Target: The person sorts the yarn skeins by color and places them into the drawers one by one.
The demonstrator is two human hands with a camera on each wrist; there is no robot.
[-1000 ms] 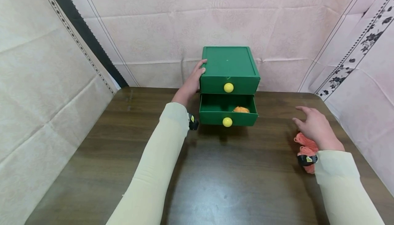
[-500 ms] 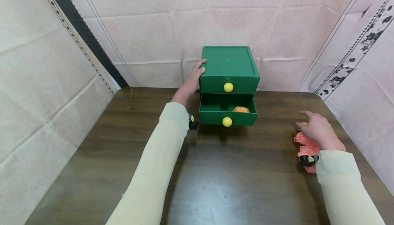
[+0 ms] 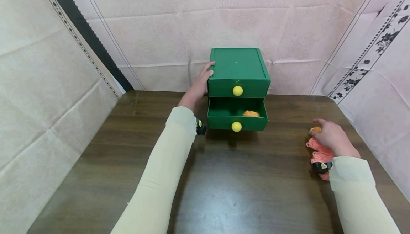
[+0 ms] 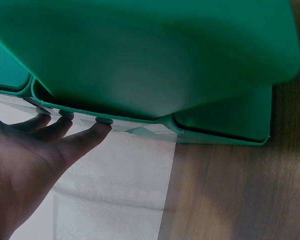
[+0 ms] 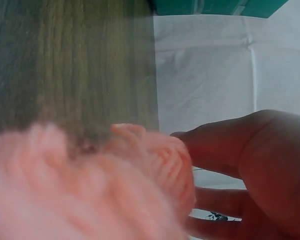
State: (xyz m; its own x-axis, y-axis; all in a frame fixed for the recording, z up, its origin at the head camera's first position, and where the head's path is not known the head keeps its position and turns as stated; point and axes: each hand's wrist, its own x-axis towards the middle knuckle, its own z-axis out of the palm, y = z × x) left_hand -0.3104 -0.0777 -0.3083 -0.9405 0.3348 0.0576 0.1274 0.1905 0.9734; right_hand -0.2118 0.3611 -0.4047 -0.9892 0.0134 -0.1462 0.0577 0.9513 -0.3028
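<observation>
A green two-drawer box (image 3: 238, 63) with round yellow knobs stands at the back of the table. Its lower drawer (image 3: 221, 123) is pulled out and holds an orange bundle (image 3: 251, 113). My left hand (image 3: 199, 88) rests on the box's left side near the top edge, and in the left wrist view its fingertips (image 4: 104, 120) touch that side wall. On the right, my right hand (image 3: 333, 138) reaches low over a skein of coral-pink yarn (image 3: 318, 152). Its thumb and fingers spread about a small orange bundle (image 3: 315, 129) just beyond the yarn, partly hidden by the hand.
A brown wooden table (image 3: 224, 177) lies beneath everything. Pale cloth (image 3: 153, 31) hangs behind and on both sides, close behind the box. The upper drawer (image 3: 221, 88) is closed.
My right hand has come down and slightly right onto the orange bundle, which now shows between thumb and fingers. The left hand and the box have stayed put.
</observation>
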